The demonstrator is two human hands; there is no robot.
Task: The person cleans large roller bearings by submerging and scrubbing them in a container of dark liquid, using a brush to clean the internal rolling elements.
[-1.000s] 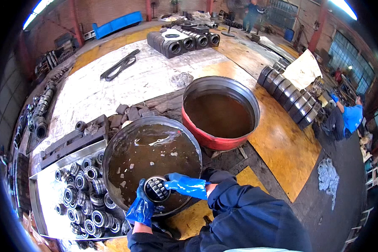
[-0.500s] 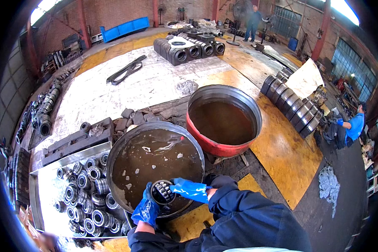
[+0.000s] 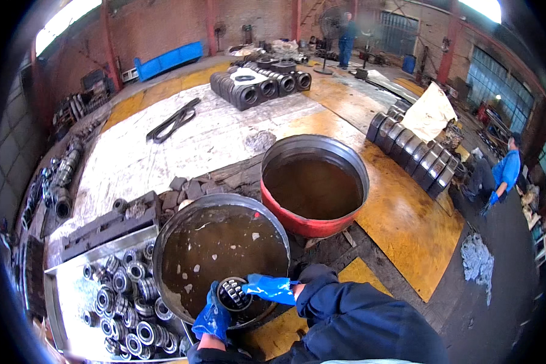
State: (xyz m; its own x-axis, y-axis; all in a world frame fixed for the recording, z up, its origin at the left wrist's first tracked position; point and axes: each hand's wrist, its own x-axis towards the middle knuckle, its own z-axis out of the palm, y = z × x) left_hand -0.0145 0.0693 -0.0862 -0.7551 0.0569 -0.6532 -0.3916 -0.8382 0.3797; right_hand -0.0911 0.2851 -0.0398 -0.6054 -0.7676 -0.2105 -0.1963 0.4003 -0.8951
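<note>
A roller bearing (image 3: 234, 294) with bright rollers is held over the near rim of a round drum (image 3: 283, 225) of murky brown liquid. My left hand (image 3: 212, 316), in a blue rubber glove, grips the bearing's left side. From the right, my right hand (image 3: 269, 288), gloved alike, has its fingers at the bearing's upper right edge and rollers; the fingertips are partly hidden. Pale scraps and a small red piece float in the liquid. A metal tray (image 3: 53, 303) of several loose bearings (image 3: 121, 280) stands just left of the drum.
A red drum (image 3: 297, 227) of brown liquid stands behind right. Bearing housings (image 3: 409, 148) line the right, with more housings (image 3: 249, 94) farther back. A blue-sleeved person (image 3: 505, 173) sits at right; another person (image 3: 346, 41) stands far back. A grey-blue rag (image 3: 477, 261) lies on the floor.
The view has shifted, so the surroundings sit further left and the drums lower. Both my hands stay at the bearing. The seated person's gloved hand has lowered away from the housings.
</note>
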